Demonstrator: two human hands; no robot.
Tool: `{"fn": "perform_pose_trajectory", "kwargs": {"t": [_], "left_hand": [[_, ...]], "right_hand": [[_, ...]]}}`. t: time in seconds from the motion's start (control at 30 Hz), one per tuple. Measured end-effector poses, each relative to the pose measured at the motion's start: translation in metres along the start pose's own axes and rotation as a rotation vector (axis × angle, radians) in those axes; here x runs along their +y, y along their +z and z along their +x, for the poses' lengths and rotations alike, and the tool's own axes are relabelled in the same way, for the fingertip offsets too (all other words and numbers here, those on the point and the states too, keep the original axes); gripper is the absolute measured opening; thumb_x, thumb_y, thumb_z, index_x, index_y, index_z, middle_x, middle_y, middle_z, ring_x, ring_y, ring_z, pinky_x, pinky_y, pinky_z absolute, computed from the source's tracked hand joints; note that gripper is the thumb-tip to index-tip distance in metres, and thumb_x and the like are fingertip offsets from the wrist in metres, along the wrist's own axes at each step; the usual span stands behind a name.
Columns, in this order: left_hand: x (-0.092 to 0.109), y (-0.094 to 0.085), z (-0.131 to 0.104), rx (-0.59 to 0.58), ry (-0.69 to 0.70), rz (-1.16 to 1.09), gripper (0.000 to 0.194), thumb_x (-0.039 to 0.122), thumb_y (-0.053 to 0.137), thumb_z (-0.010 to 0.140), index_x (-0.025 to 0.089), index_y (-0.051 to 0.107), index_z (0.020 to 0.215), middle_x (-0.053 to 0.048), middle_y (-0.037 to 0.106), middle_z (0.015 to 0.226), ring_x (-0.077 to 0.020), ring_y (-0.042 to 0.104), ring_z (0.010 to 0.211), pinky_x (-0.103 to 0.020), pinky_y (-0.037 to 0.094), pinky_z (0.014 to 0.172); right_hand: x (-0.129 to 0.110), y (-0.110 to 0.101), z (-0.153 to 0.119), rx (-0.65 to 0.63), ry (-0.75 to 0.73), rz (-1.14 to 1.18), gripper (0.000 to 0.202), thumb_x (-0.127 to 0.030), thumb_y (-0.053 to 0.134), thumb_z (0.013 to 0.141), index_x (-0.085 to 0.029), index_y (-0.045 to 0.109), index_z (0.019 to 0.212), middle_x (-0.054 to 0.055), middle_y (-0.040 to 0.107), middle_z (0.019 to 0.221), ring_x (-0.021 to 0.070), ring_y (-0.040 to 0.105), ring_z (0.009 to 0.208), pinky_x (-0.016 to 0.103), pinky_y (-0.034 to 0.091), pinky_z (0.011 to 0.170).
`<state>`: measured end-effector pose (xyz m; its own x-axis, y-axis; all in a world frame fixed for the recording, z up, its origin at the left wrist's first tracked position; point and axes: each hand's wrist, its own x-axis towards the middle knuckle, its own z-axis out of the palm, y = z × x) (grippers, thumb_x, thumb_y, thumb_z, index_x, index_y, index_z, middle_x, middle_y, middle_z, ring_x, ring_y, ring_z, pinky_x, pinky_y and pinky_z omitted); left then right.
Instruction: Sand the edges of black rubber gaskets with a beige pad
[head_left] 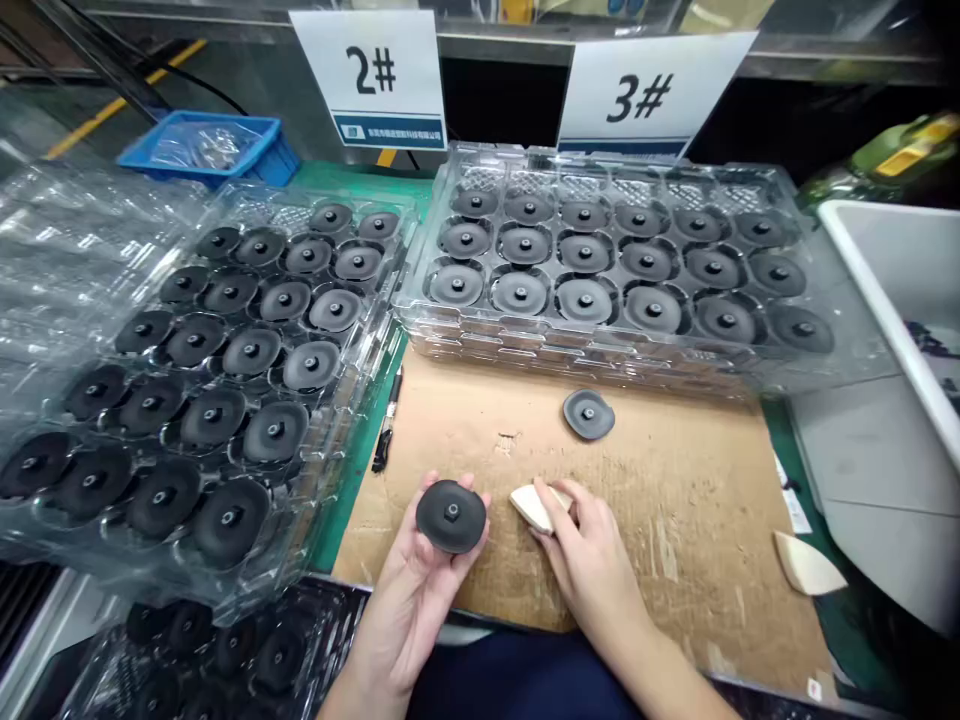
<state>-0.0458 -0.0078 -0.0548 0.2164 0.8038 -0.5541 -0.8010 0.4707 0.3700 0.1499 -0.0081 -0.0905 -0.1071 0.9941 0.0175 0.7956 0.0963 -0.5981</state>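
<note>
Here, the hands (424, 560), apart, hold a black disc (451, 516) and a cream pad (534, 508).

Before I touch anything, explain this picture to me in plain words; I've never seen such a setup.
There is no machine here, just a person's bare hands. The one picture comes from a camera worn on the head, looking forward and down. The left hand holds a black disc; the right hand holds a white pad. On the cardboard lie a loose disc and a pen. Clear plastic trays of similar discs stand left and behind.
</note>
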Motion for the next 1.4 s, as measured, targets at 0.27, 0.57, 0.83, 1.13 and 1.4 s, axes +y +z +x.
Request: {"fn": "perform_pose_trajectory", "kwargs": {"t": [0.27,0.57,0.83,1.13,1.4], "left_hand": [[-0.001,0.019,0.007,-0.003,0.032,-0.038,0.047,0.034,0.062,0.074,0.032,0.052,0.119,-0.007,0.057,0.126,-0.0277,0.048,0.119,-0.041,0.033,0.105],[-0.012,0.039,0.012,-0.018,0.019,0.094,0.049,0.029,0.071,0.065,0.027,0.058,0.113,-0.004,0.062,0.118,-0.0216,0.055,0.111,-0.029,0.044,0.095],[-0.018,0.052,0.001,0.042,-0.047,0.184,0.043,0.029,0.076,0.06,0.028,0.065,0.102,0.0,0.069,0.1,-0.0185,0.062,0.096,-0.027,0.05,0.086],[-0.013,0.055,-0.007,-0.008,-0.06,0.232,0.047,0.03,0.077,0.057,0.029,0.065,0.102,-0.001,0.068,0.106,-0.0214,0.061,0.101,-0.028,0.05,0.086],[-0.009,0.06,-0.017,-0.071,-0.151,0.23,0.051,0.034,0.079,0.05,0.031,0.067,0.099,0.001,0.07,0.103,-0.0196,0.063,0.095,-0.026,0.049,0.086]], "right_hand": [[-0.006,-0.009,0.015,-0.012,-0.088,0.193,0.03,-0.02,0.047,0.089,-0.026,0.054,0.117,0.003,0.063,0.097,0.0172,0.055,0.082,0.033,0.044,0.074],[-0.051,-0.06,0.028,0.118,-0.043,0.407,0.029,-0.018,0.049,0.087,-0.023,0.053,0.116,0.002,0.061,0.104,0.0131,0.057,0.084,0.024,0.047,0.073],[-0.088,-0.082,0.039,-0.245,-0.242,0.414,0.025,-0.015,0.041,0.089,-0.018,0.059,0.106,0.004,0.062,0.089,0.0136,0.058,0.079,0.025,0.048,0.075],[-0.087,-0.09,0.024,-0.224,-0.241,0.52,0.025,-0.01,0.044,0.087,-0.017,0.06,0.105,0.002,0.062,0.09,0.0104,0.056,0.081,0.021,0.046,0.076],[-0.081,-0.106,0.008,-0.252,-0.313,0.476,0.025,-0.008,0.046,0.086,-0.015,0.059,0.105,0.002,0.063,0.09,0.0084,0.057,0.078,0.017,0.045,0.072]]}}
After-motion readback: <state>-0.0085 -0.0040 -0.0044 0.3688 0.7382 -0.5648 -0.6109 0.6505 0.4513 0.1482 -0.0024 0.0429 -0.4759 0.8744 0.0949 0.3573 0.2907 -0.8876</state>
